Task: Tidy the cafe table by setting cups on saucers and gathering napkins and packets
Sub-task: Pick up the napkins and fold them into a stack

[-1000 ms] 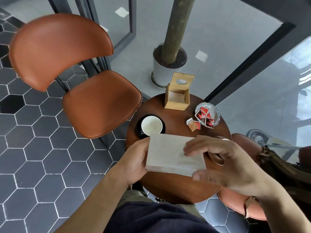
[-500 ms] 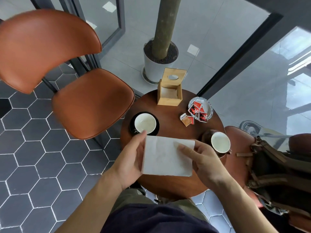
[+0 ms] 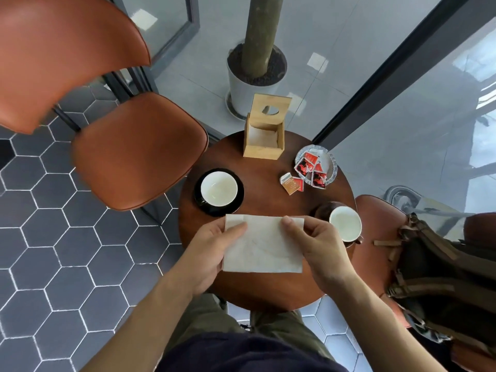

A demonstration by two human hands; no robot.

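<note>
So I've got the napkin (image 3: 263,244) held flat over the near edge of the counter (image 3: 268,200), left hand (image 3: 212,253) pinching its left side with the thumb on top, right hand (image 3: 314,245) pinching the right side the same way, the rest of my fingers curled underneath. The main worry is the cup (image 3: 345,222) at the right edge: it sits just beside my right knuckles and looks half off its brown saucer (image 3: 323,210), hanging toward the rim, so if I swing that hand out carelessly I could knock it onto the chair. The napkin is thin too, so tugging both sides at once could tear or crumple it instead of folding it neatly. The other cup (image 3: 219,188) sits fine on the black saucer (image 3: 236,202) at the left edge, and the wooden holder (image 3: 264,139) waits at the far edge. One packet (image 3: 291,183) lies loose just beside the glass dish (image 3: 331,167), touching or nearly so, hard to say. Can't tell what's under the napkin, how many layers it has, or whether the holder already has a full stack in it.
</note>
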